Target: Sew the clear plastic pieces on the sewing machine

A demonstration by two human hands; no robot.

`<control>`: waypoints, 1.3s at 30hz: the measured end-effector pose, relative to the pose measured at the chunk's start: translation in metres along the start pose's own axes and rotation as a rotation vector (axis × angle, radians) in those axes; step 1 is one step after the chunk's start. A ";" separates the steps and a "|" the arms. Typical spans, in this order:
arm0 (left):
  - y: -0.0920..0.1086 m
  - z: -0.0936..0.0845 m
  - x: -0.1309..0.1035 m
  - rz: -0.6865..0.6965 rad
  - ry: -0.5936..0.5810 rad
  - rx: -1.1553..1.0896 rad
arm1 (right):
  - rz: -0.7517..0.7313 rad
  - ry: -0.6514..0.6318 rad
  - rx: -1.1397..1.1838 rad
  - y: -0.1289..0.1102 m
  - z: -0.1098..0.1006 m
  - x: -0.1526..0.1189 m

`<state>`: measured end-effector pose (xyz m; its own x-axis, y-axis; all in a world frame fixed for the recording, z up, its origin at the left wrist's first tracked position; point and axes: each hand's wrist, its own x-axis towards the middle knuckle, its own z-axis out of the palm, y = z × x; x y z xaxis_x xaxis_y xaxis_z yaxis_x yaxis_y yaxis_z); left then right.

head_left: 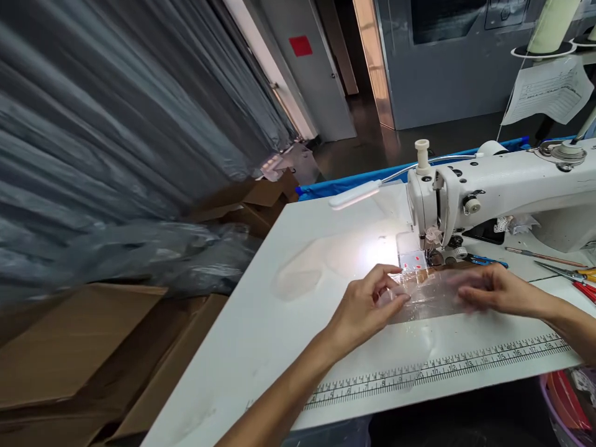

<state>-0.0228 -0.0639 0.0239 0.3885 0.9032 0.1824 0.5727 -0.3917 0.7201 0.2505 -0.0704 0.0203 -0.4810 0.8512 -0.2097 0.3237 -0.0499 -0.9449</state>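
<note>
A see-through, shiny plastic sheet (431,298) lies at the front of the white sewing machine (512,186), just before its needle area. My left hand (367,304) pinches the sheet's left end between thumb and fingers, with a bit of it bunched there. At the sheet's right end is my right hand (503,288), its fingertips smeared by motion, so its grip does not show. A plate with red marks (412,261) sits beneath the presser foot, just beyond the sheet.
A lamp (356,194) lights the white table (261,335). Blue snips (487,261), a thin rod (544,255) and scissors (563,271) lie right. A printed ruler (437,369) runs along the front edge. Cardboard boxes (79,341) stand left; a purple-rimmed bin (552,410) is below right.
</note>
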 end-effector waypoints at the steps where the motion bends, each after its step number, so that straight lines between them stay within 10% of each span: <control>1: -0.005 0.005 0.005 -0.011 0.019 0.074 | -0.019 0.075 -0.084 0.001 -0.002 0.006; 9: -0.027 0.026 0.019 0.141 0.284 0.423 | -0.159 0.387 -0.704 0.007 -0.003 0.025; 19: -0.008 0.018 0.011 -0.336 -0.091 -0.406 | -0.220 0.017 -0.211 -0.022 0.041 0.028; 30: -0.019 0.018 0.016 -0.277 0.063 -0.205 | -0.530 0.091 -1.006 0.010 0.015 0.033; 39: -0.025 0.018 0.022 -0.274 0.127 -0.150 | -0.360 0.075 -0.723 0.020 -0.002 0.042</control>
<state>-0.0154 -0.0380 -0.0022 0.1358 0.9898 0.0433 0.5269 -0.1092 0.8429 0.2380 -0.0346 -0.0066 -0.6087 0.7846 0.1177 0.6180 0.5619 -0.5499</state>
